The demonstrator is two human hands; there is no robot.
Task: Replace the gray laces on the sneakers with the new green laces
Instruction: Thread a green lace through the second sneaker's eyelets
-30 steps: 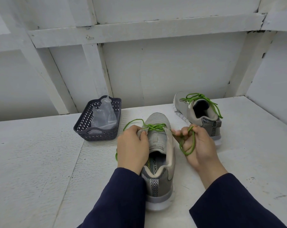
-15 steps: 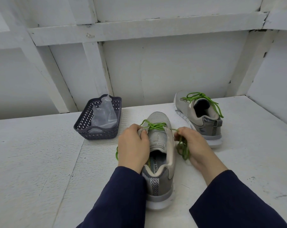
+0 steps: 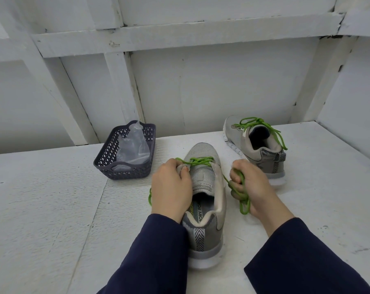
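near grey mesh sneaker with a white sole: stands upright on the table between the two hands, heel toward the person, toe toward the wall.
bright green round lace: crosses only the front eyelets of the near sneaker. One end runs taut from the right eyelet row into the right hand. The other passes under the left hand and shows again as a loop just beside that hand's outer edge.
left hand: lies on the near sneaker's left side. Its fingers are curled over the left eyelet flap, grasping it, and the thumb tip is pressed against the tongue's edge.
right hand: just right of the near sneaker, low over the table. Its fingers are clenched round a bunched coil of the green lace, and a loop hangs out below the palm.
far grey sneaker: on the table behind the right hand, apart from the near sneaker, its opening turned toward the person.
second green lace: threaded through the far grey sneaker and knotted at the top, with loose ends trailing over the collar.
dark grey plastic lattice basket: on the table left of the near sneaker, apart from the left hand.
clear crumpled plastic bag: lies inside the basket, its top poking above the far rim.
white rough-painted table: carries the sneakers and the basket.
dark blue sleeves: cover both forearms down to the wrists.
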